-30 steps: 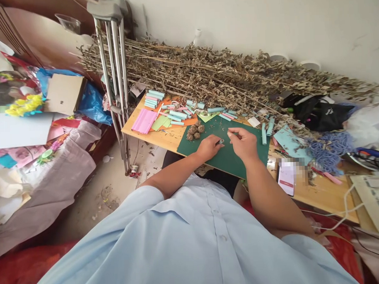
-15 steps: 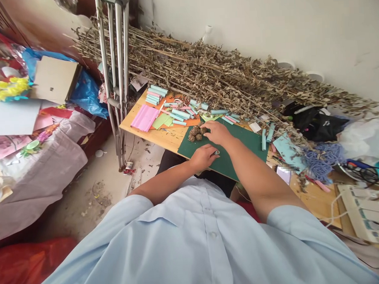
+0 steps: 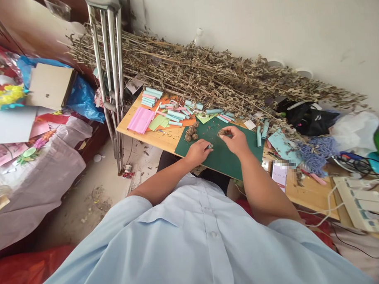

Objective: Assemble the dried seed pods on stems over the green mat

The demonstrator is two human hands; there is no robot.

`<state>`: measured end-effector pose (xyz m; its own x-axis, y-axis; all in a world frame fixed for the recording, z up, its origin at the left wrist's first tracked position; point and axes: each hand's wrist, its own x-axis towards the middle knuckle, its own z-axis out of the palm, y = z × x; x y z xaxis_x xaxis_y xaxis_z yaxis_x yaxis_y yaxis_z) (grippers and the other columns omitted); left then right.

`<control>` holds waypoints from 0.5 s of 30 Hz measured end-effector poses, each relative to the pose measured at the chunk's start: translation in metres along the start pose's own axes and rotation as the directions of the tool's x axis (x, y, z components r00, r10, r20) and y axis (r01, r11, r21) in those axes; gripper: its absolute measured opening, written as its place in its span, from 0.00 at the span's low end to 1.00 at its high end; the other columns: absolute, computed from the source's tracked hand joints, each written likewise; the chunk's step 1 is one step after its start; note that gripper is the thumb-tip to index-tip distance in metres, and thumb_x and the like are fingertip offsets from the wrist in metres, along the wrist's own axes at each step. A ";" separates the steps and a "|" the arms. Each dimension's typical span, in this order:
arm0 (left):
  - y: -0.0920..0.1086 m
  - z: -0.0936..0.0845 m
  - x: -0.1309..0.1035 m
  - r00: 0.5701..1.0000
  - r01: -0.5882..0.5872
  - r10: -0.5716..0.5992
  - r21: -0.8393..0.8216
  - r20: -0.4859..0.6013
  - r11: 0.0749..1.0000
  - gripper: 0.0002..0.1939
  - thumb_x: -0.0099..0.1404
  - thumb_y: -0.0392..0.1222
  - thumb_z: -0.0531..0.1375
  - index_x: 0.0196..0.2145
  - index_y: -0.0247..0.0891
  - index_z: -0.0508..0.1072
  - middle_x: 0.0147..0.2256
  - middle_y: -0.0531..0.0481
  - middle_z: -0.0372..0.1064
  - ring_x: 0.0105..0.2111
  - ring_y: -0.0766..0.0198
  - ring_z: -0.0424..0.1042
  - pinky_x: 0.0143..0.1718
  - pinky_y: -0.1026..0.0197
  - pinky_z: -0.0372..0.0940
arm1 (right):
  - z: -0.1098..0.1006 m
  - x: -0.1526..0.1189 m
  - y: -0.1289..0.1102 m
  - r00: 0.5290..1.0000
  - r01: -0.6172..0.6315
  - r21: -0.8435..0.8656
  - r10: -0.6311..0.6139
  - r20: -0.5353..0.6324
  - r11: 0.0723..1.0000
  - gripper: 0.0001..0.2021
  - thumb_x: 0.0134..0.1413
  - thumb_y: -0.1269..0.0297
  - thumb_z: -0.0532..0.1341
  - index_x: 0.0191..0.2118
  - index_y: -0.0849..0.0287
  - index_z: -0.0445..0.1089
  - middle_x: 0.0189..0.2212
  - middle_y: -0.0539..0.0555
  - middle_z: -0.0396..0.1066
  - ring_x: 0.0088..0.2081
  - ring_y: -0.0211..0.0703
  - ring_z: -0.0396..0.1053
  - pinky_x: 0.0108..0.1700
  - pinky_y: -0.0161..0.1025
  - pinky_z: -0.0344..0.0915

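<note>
My left hand (image 3: pixel 197 153) is closed around a small paper tube (image 3: pixel 210 146), whose round end pokes out past the fingertips. Between the thumb and fingers of my right hand (image 3: pixel 236 139) is a brown ball of dried herb (image 3: pixel 222 133), just above the green mat (image 3: pixel 215 159). Several more brown balls (image 3: pixel 192 132) lie bunched on the mat's left part, beyond my left hand. A few crumbs are scattered on the mat between the bunch and my right hand.
Rolled blue and pink paper tubes (image 3: pixel 176 115) and pink paper (image 3: pixel 141 120) lie along the wooden table (image 3: pixel 136 135). A pile of dried stalks (image 3: pixel 187 71) stretches behind. Crutches (image 3: pixel 109 78) stand left; a phone (image 3: pixel 279 175), blue string (image 3: pixel 317 154) and power strip (image 3: pixel 358 202) lie right.
My right hand has left the bunch, carrying one brown ball rightward. My left hand has stayed closed on the tube with only a slight shift; the view has turned a little.
</note>
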<state>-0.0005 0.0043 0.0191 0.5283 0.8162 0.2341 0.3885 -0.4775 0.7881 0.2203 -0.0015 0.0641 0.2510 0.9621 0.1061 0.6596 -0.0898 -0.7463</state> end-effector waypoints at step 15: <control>-0.002 -0.018 0.022 0.987 0.152 -0.142 0.163 -0.069 0.975 0.12 0.70 0.39 0.66 0.29 0.39 0.70 0.36 0.45 0.71 0.41 0.55 0.72 0.44 0.56 0.67 | 0.006 -0.101 0.022 0.994 -0.068 0.012 0.069 -0.080 0.998 0.14 0.55 0.50 0.67 0.42 0.53 0.77 0.33 0.53 0.78 0.32 0.48 0.72 0.42 0.47 0.70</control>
<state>-0.0031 0.0287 0.0328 0.4144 0.8963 0.1581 0.5823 -0.3946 0.7108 0.2053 -0.0997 0.0334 0.3516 0.9301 0.1065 0.6322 -0.1520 -0.7598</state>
